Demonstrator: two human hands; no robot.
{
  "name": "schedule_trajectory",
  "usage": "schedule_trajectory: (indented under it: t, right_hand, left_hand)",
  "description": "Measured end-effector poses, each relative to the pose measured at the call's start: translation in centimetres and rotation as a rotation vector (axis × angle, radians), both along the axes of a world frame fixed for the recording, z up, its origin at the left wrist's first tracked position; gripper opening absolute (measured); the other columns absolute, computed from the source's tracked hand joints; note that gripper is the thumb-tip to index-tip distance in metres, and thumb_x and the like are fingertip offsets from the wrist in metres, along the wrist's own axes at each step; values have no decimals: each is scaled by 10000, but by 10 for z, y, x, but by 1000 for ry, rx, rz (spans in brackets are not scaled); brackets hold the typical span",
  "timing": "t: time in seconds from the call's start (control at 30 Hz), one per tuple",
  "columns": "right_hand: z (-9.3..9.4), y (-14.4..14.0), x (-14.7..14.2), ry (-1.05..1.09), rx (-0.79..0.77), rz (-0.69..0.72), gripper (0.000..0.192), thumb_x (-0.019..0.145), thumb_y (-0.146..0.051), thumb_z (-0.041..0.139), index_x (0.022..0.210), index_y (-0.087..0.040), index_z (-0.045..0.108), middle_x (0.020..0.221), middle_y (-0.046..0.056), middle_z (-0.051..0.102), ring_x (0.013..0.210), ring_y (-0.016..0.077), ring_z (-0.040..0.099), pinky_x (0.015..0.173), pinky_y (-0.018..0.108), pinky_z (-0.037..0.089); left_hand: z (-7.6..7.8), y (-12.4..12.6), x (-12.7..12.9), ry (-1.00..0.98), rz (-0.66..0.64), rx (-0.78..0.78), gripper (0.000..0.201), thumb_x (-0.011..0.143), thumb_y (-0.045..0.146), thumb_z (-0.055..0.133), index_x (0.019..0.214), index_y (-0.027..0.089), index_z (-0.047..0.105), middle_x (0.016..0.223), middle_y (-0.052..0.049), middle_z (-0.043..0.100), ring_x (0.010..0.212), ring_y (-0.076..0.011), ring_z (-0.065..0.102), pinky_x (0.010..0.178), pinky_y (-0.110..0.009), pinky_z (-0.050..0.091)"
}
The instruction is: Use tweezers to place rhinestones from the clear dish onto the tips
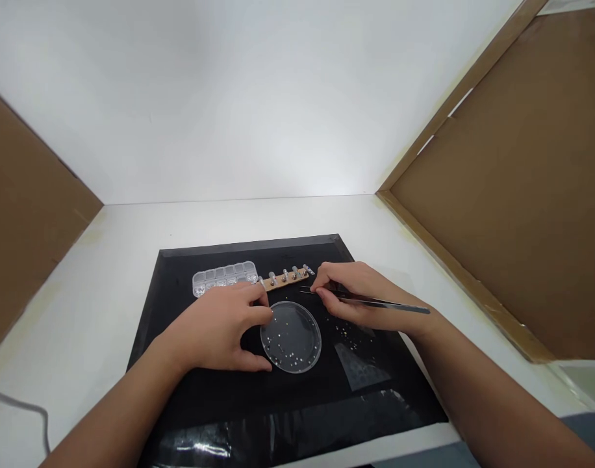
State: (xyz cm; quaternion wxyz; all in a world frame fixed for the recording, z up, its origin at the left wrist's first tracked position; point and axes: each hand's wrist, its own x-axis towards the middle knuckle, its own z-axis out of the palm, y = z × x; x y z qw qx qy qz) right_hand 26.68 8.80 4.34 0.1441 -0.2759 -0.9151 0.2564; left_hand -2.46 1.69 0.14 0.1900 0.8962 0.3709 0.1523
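Apparently the work is in the middle: many small stones lie in the round clear dish (291, 337) at the mat's (180, 390) centre. The left hand (219, 328) curls against its rim; the right hand (356, 292) pinches tweezers (375, 301) beside the wooden strip (284, 278) near the far edge.

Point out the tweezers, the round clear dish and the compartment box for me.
tweezers (385, 303): head view, on the metal shaft.
round clear dish (291, 337): head view, on its floor.
compartment box (223, 276): head view, on its lid.
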Motion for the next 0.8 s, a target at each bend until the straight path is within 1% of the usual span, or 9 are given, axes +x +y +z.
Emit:
schedule_trajectory:
  t: [0.1,0.27,0.37,0.5,0.67,0.8]
  right_hand:
    - [-1,0,-1,-2,-18,8,130,1025,-240,562,908,-201,601,656,-54,554,543,101,456,547,245,337]
    - [-6,-1,-5,-13,-73,40,133,1038,-228,539,948,-191,630,730,-19,633,593,115,502,577,257,354]
    - [-12,0,-5,-7,-104,55,120,1041,-231,547,961,-191,628,729,-20,637,588,115,502,574,252,359]
    - [-17,2,-5,4,-120,65,111,1043,-241,553,982,-195,633,739,-16,656,597,120,527,575,247,370]
    - [-18,4,-6,1,-120,54,141,1056,-255,535,976,-195,636,763,-1,683,613,127,558,576,256,374]
    - [-19,5,-6,9,-135,54,120,1051,-255,547,982,-199,628,769,-2,686,619,128,569,582,255,385]
  left_hand:
    - [0,0,1,-10,-11,-4,406,772,545,881,890,218,672,1134,-36,708,947,-235,659,718,-345,471]
    - [0,0,0,-37,-18,-31,493,716,623,899,851,213,660,1068,-39,715,922,-240,653,731,-356,479]
    - [0,0,0,-33,-18,-30,534,705,677,884,820,211,649,1028,-38,712,879,-231,641,719,-358,468]
    - [0,1,1,-22,-15,-46,545,705,692,879,837,214,652,1018,-28,707,875,-229,637,719,-356,458]
    - [1,0,1,-8,-9,-60,571,696,711,875,918,218,691,987,-28,703,865,-234,640,720,-364,462]
    - [0,0,1,-15,-11,-52,593,691,731,867,923,214,692,979,-33,701,873,-239,642,732,-370,469]
